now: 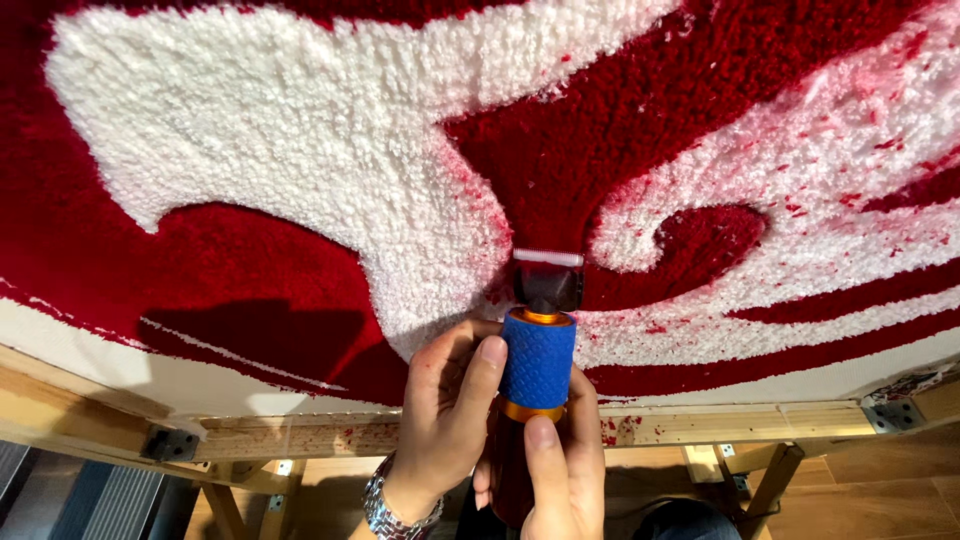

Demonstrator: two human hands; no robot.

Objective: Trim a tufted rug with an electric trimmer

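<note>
Against the red-and-white tufted rug stretched on a wooden frame, both hands close around a handheld trimmer. Its blue textured grip stands roughly upright below the rug's lower middle, with an orange ring at each end of the blue sleeve and a dark red body running down between the palms. Its black head carries a pale blade bar that presses flat into the pile just where a white swirl meets a deep red patch.

The left hand sits to the left of the grip, fingers curled narrow, the index finger lying along the blue sleeve and touching it. A metal link watch circles that wrist. The right hand wraps the dark red body below the blue sleeve, its thumb laid up the front toward the lower orange ring and the remaining fingers folded tight round the back, mostly hidden.

Loose red fluff speckles the white pile to the right of the trimmer. Below the rug's edge runs a strip of bare white backing cloth, then the frame's timber rail with a metal corner bracket at the left and another at the far right. Under the frame, a wood-toned floor shows.
</note>
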